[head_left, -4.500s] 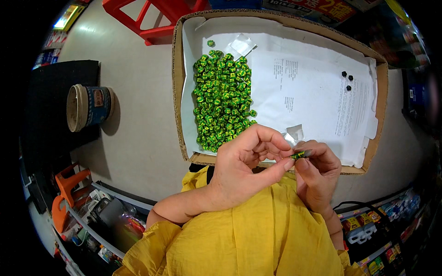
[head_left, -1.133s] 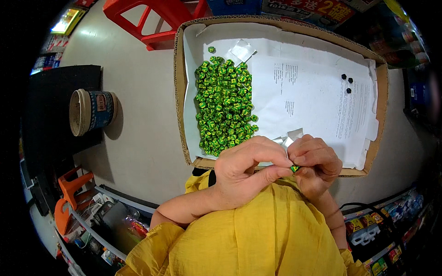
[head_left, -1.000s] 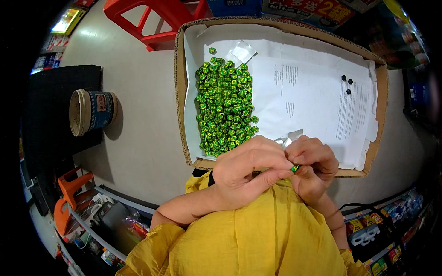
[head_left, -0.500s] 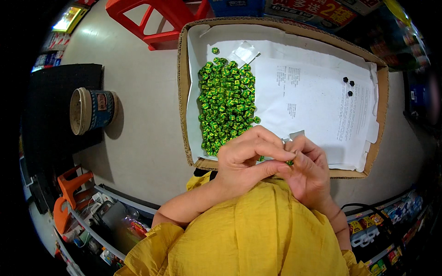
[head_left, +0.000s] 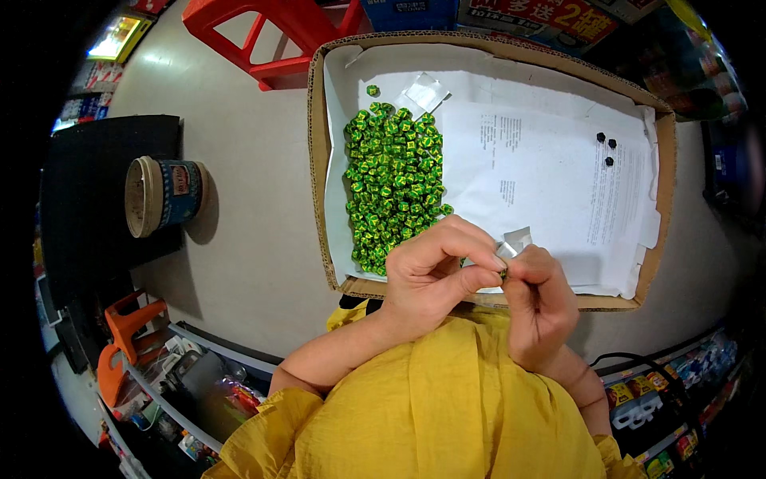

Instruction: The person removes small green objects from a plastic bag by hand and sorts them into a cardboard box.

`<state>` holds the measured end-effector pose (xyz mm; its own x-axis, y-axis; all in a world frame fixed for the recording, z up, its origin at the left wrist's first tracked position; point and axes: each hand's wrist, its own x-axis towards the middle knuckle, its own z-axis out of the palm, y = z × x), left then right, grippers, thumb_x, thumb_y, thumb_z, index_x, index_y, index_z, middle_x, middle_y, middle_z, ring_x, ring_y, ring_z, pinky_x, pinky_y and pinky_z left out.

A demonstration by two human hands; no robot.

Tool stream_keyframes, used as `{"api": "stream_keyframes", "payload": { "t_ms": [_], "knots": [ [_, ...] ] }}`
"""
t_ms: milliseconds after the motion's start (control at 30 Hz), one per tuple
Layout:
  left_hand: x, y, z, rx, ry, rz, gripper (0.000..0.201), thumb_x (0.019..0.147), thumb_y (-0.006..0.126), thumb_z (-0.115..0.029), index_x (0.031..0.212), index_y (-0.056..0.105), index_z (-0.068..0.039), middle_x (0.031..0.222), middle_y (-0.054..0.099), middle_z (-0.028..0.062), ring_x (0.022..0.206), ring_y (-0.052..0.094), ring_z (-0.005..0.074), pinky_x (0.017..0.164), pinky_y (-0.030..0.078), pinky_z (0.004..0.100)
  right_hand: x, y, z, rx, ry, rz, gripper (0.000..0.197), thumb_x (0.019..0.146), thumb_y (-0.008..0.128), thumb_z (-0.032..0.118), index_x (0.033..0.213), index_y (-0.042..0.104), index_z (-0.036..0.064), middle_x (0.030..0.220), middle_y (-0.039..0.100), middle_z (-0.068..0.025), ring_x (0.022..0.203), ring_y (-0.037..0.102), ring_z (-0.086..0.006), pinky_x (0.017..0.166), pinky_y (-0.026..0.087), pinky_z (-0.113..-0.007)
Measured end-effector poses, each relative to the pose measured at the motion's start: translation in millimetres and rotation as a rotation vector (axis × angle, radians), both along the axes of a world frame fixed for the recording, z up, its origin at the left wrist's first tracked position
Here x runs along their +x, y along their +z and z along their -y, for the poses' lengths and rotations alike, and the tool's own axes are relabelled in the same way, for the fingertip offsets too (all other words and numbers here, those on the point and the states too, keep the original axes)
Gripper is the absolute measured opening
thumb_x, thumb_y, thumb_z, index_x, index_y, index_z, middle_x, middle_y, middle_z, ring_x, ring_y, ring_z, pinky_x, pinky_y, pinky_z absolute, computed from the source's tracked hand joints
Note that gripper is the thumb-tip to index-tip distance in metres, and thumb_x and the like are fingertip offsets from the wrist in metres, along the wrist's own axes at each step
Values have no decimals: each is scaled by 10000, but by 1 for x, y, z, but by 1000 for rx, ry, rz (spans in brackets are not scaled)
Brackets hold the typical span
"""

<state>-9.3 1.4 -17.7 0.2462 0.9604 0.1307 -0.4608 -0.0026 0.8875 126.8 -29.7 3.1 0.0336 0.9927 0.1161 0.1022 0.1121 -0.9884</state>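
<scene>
My left hand (head_left: 435, 275) and my right hand (head_left: 542, 307) meet over the near edge of a shallow cardboard tray (head_left: 317, 168). Their fingertips pinch together on one small green piece (head_left: 503, 274), mostly hidden by the fingers. Just beyond the fingertips shows a silver foil square (head_left: 517, 237); whether it is touched I cannot tell. Left of my hands lies a large heap of small faceted green-and-yellow pieces (head_left: 395, 180) on white paper (head_left: 550, 96). One loose piece (head_left: 373, 91) sits above the heap, beside another foil square (head_left: 426, 93). Three small black pieces (head_left: 611, 144) rest at the right.
A red plastic stool (head_left: 279, 48) and printed cartons (head_left: 527, 20) stand beyond the tray. On the floor at left is a bucket (head_left: 182, 191) near a black mat (head_left: 88, 176). Goods-filled shelves (head_left: 203, 395) flank me, with an orange plastic stool (head_left: 132, 327) at lower left.
Both hands have shifted slightly, still pinched together. My right fingers have curled in more, and the green piece shows less. More of the foil beyond the fingertips is visible.
</scene>
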Motion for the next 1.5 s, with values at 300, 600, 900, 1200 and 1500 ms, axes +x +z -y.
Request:
{"api": "stream_keyframes", "payload": {
  "t_ms": [300, 600, 900, 1200, 1500],
  "knots": [
    [-12, 10, 4, -256, -218, 132, 115, 778, 605, 58, 891, 597, 36, 894, 585, 91, 772, 549, 113, 678, 439, 224, 29, 14, -21, 96, 248, 96, 207, 632, 728, -19, 781, 587, 11, 651, 568, -74, 552, 525, -157, 508, 416, -251],
    [-22, 11, -9, 21, -357, -285, 81, 757, 625, 46, 831, 609, 19, 829, 595, 60, 757, 556, 112, 657, 443, 230, 43, 5, -35, -288, 502, -139, 166, 654, 717, -22, 771, 601, -2, 697, 607, -40, 620, 549, -93, 559, 428, -234],
    [-16, 18, -5, -404, -245, 62, 340, 743, 643, 67, 1002, 446, -29, 820, 610, 78, 778, 582, 113, 703, 457, 225, 35, 12, -25, -173, 417, -184, 265, 641, 733, 4, 886, 632, 0, 787, 613, -43, 634, 559, -123, 576, 449, -238],
    [-18, 20, -5, -519, -342, 128, 372, 726, 668, 57, 1024, 458, -19, 859, 598, 71, 789, 569, 97, 681, 447, 214, 24, 1, -23, 226, 244, 91, 248, 587, 756, 21, 783, 605, 34, 695, 581, -65, 570, 537, -193, 526, 403, -277],
    [-21, 27, -7, -303, -314, -27, 304, 729, 670, 34, 974, 495, -7, 884, 568, 42, 859, 550, 106, 773, 442, 252, 28, 6, -29, 329, 283, 167, 281, 573, 744, 0, 804, 591, 44, 701, 582, -62, 581, 518, -189, 546, 396, -283]
  ]
}}
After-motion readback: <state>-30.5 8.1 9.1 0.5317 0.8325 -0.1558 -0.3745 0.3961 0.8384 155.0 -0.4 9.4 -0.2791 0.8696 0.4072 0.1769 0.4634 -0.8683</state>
